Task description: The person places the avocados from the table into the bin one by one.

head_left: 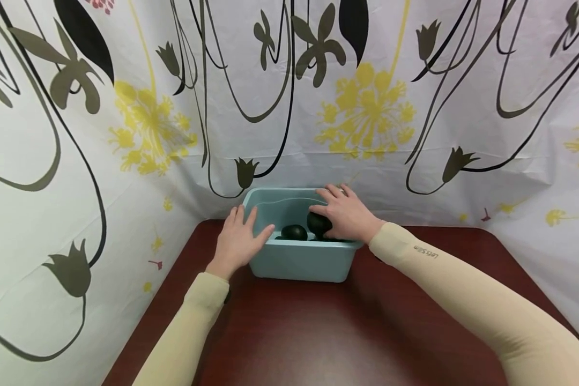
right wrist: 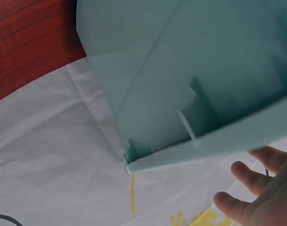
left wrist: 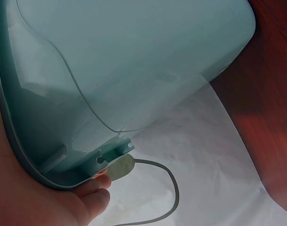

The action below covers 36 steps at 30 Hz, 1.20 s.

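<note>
A light blue plastic bin (head_left: 301, 262) stands on the table, with dark green, rounded, glossy objects inside, avocado-like in shape. One such dark green object (head_left: 318, 224) is at the bin's right end, held between the thumb and forefinger of my right hand (head_left: 349, 217). The other right-hand fingers spread above the rim. A second dark object (head_left: 294, 232) lies to its left; more dark shapes are partly hidden by the front wall. My left hand (head_left: 241, 236) lies at the bin's left rim with fingers extended and thumb spread. The left wrist view shows its fingertips (left wrist: 97, 200) outside the wall.
The bin rests on a dark red-brown wooden table (head_left: 289, 327), near its back edge. A white cloth (head_left: 280, 139) printed with flowers and stems hangs behind and along both sides. Molded tabs (right wrist: 200, 108) sit under the bin's rim.
</note>
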Available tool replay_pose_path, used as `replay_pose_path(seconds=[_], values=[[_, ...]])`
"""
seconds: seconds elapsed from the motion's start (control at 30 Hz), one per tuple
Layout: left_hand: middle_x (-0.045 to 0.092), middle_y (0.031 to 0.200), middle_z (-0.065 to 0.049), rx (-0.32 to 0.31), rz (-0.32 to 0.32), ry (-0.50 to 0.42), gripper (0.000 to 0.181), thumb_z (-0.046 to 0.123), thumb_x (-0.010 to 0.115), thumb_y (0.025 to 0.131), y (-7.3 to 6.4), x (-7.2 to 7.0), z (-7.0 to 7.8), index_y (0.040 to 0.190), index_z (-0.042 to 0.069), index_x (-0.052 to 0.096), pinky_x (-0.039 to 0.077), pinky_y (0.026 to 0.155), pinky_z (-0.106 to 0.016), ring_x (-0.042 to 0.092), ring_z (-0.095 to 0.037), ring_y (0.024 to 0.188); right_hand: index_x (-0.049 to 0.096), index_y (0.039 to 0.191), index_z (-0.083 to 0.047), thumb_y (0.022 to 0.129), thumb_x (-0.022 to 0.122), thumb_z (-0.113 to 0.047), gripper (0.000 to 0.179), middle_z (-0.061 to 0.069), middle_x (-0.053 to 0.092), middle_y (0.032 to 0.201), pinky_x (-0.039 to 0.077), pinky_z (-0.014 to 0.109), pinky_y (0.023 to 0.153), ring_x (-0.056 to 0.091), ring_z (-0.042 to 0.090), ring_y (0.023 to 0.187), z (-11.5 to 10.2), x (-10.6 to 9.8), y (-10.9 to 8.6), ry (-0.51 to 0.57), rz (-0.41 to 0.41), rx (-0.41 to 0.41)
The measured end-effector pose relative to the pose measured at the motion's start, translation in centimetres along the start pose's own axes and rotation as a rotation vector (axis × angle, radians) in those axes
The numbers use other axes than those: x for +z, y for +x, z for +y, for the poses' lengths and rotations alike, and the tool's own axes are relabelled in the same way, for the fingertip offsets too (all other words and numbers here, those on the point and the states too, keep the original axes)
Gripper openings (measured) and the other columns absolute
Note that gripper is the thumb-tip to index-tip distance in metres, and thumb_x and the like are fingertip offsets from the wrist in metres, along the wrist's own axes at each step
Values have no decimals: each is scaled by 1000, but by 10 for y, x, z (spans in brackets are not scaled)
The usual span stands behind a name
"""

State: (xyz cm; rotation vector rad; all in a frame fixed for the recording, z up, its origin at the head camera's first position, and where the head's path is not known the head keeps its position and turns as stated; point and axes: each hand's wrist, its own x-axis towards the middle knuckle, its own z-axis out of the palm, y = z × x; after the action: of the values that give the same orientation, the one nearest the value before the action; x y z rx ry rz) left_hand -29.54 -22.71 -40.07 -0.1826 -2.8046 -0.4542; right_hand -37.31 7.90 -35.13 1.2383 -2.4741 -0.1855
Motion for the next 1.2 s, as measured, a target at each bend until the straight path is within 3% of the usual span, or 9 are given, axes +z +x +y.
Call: replay_pose_path(seconds=[0.2,0.63,1.2], values=[[18,164,-22,4,-11,3,97,82,26,92,-4,5,1,160,13,31,28,115,-59,11,-38,152,63,139,-25,75,87,-50,72,18,40,154,25,69,110,32,43,142,-5,8,-5,22,-19,-12],[21,163,-22,4,17,21,94,81,25,93,-2,0,2,159,15,32,30,114,-57,14,-37,151,57,144,-31,77,85,-51,76,17,37,156,23,71,110,28,43,144,-1,7,-5,32,-39,2],[20,163,-22,3,10,10,96,82,24,92,0,0,0,160,15,31,29,115,-58,12,-37,151,56,145,-33,75,85,-55,78,16,37,156,25,68,109,32,42,141,7,-9,-9,7,13,11]])
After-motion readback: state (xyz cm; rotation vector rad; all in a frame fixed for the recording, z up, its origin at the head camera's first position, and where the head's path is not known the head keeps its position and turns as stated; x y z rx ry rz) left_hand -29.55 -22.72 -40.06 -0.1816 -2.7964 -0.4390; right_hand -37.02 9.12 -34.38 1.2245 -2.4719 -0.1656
